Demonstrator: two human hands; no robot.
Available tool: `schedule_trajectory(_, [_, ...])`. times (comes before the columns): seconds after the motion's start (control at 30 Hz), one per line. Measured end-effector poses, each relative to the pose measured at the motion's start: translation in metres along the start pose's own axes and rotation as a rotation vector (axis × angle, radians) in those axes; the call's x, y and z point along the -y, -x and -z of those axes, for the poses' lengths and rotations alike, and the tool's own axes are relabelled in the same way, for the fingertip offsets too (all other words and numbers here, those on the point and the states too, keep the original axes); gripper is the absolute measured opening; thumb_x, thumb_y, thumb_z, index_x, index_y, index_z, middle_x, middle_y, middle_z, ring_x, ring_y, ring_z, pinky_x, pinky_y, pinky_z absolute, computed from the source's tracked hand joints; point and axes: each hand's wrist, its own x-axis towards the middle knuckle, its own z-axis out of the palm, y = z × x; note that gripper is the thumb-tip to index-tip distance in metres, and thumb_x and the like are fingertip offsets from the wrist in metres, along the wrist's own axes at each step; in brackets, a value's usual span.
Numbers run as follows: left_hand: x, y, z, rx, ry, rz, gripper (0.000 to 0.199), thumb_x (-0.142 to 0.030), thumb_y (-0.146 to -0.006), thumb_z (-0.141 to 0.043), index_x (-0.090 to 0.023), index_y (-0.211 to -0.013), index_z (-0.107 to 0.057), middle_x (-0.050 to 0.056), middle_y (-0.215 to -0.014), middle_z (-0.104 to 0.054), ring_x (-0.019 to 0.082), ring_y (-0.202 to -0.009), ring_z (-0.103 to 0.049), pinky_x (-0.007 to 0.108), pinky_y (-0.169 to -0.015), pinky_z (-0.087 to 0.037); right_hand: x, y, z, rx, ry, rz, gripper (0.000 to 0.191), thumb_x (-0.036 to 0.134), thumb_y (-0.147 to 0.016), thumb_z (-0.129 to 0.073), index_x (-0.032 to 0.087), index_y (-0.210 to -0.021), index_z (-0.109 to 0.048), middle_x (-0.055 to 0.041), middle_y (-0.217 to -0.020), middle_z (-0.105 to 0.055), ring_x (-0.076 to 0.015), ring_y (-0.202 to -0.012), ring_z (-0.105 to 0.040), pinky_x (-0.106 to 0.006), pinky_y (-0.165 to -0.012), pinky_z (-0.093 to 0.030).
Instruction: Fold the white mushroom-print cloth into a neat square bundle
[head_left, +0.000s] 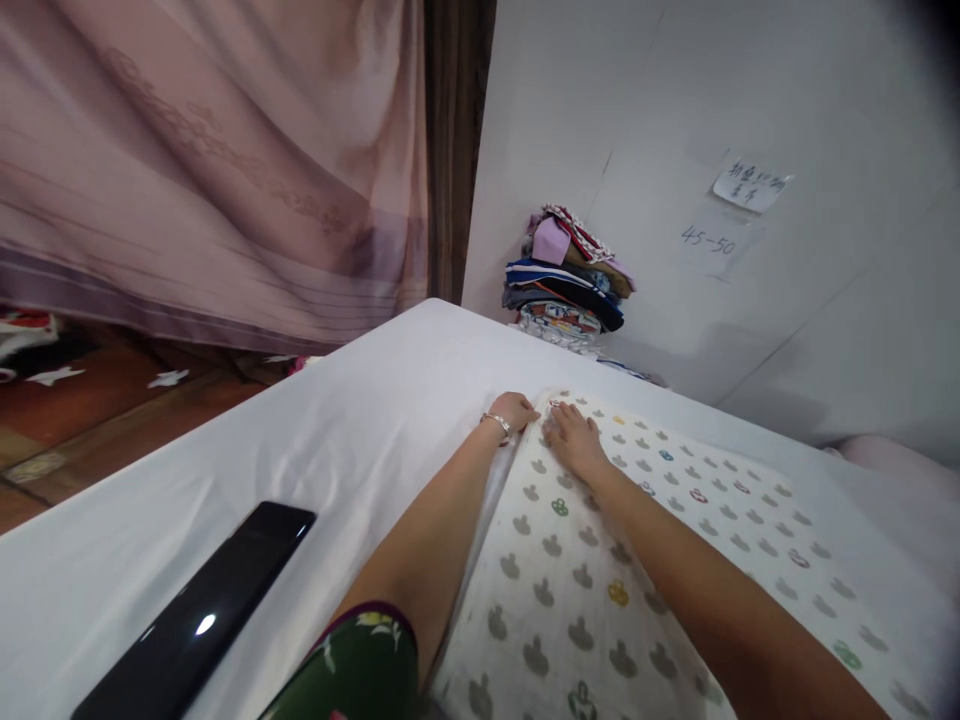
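A white cloth (551, 570) printed with grey, red, green and yellow rabbit heads lies spread over the right half of a white-covered bed or table. My left hand (514, 412), with a bracelet at the wrist, is at the cloth's far left corner. Its fingers are closed together on the edge there, the fingertips partly hidden. Just to the right, my right hand (574, 440) rests flat on the cloth near the same corner, fingers stretched out.
A black phone-like slab (202, 610) lies at the front left on the white sheet (420, 370). Folded clothes (566, 275) are piled against the white wall at the back. Handwritten paper notes (750, 185) hang on that wall. A pink curtain (247, 150) hangs at the left above tiled floor.
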Motion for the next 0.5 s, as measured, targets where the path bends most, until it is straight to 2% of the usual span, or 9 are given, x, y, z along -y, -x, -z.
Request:
schedule_trajectory(0.1, [0.002,0.004,0.005,0.086,0.027,0.018,0.022,-0.033,-0.076,-0.059,-0.021,-0.093,-0.066,0.0,-0.074,-0.071,0.012,-0.066,-0.063,0.019,-0.06,-0.047,0.009,0.015,-0.006,0.038,0.004,0.042,0.048,0.043,-0.091,-0.031,0.022,-0.134,-0.039,-0.0075,-0.147,-0.028,-0.0238,-0.136,-0.019,-0.051,-0.105,-0.014])
schedule_trajectory(0.27, [-0.002,0.007,0.005,0.141,-0.006,0.027,0.024,-0.032,-0.073,-0.061,-0.019,-0.092,-0.067,0.002,-0.074,-0.07,0.013,-0.064,-0.064,0.02,-0.057,-0.047,0.013,0.017,-0.006,0.094,0.036,0.015,0.052,0.045,-0.092,-0.027,0.021,-0.138,-0.034,-0.0073,-0.149,-0.023,-0.0215,-0.137,-0.015,-0.048,-0.107,-0.01])
schedule_trajectory(0.37, [-0.006,0.006,0.004,0.13,-0.058,0.026,0.021,-0.029,-0.069,-0.063,-0.018,-0.087,-0.068,0.004,-0.08,-0.07,0.015,-0.069,-0.065,0.021,-0.061,-0.048,0.015,0.019,-0.002,0.102,0.042,0.0,0.054,0.046,-0.091,-0.028,0.02,-0.138,-0.034,-0.0077,-0.15,-0.021,-0.0224,-0.138,-0.013,-0.049,-0.107,-0.01])
schedule_trajectory(0.5, [-0.01,0.008,0.003,0.087,-0.119,0.031,0.025,-0.029,-0.066,-0.064,-0.019,-0.089,-0.068,0.007,-0.094,-0.069,0.02,-0.086,-0.064,0.025,-0.071,-0.048,0.02,0.027,-0.005,0.09,0.05,0.016,0.056,0.047,-0.091,-0.027,0.019,-0.14,-0.031,-0.0079,-0.151,-0.019,-0.022,-0.138,-0.012,-0.047,-0.108,-0.007])
